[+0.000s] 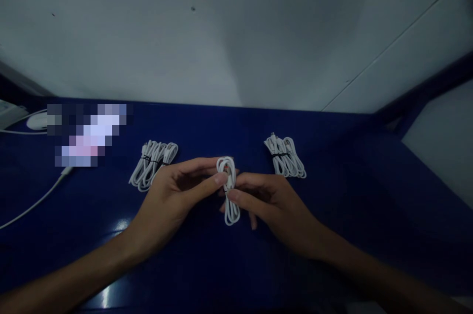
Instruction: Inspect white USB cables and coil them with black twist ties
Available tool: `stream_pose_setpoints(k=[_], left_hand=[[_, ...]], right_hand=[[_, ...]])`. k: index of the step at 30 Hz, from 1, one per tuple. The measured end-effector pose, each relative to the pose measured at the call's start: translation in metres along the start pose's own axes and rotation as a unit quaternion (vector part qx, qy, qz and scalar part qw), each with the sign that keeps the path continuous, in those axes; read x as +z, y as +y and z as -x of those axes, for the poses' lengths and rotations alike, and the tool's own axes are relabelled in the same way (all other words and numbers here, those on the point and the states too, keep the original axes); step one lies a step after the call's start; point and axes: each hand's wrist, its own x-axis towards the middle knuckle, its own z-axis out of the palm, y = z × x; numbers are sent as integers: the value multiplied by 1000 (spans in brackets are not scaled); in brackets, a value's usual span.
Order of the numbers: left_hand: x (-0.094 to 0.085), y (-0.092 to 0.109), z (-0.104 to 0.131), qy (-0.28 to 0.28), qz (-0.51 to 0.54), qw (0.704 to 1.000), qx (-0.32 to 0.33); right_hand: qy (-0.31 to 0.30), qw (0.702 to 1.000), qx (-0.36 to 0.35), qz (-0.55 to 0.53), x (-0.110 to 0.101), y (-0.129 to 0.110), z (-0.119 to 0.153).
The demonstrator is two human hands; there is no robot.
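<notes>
A coiled white USB cable (231, 213) is held upright between both hands, over the middle of the blue table. My left hand (177, 188) pinches its upper part, thumb in front and fingers behind. Lower down, around the middle of the coil, my right hand (271, 198) grips it with thumb and forefinger. A dark tie shows partly near the right thumb. Left of the hands lies a group of coiled white cables (140, 173) bound with black ties, partly covered by my left hand. Another such group (286, 158) lies beyond my right hand.
The blue table (207, 129) meets a pale wall (155, 48) at its back edge. At the left lies a blurred-out lit device (94, 134) with a white cord (40, 200) plugged in. A white rounded object (37, 121) is beside it.
</notes>
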Motion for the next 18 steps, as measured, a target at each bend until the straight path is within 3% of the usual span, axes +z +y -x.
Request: stream_pose_setpoints(k=[13, 18], left_hand=[[-6, -6, 0, 1, 14, 999, -44], [-9, -10, -1, 7, 19, 998, -57]], right_hand=[[-38, 998, 17, -53, 0, -1, -2], [-81, 991, 25, -102, -3, 1, -2]])
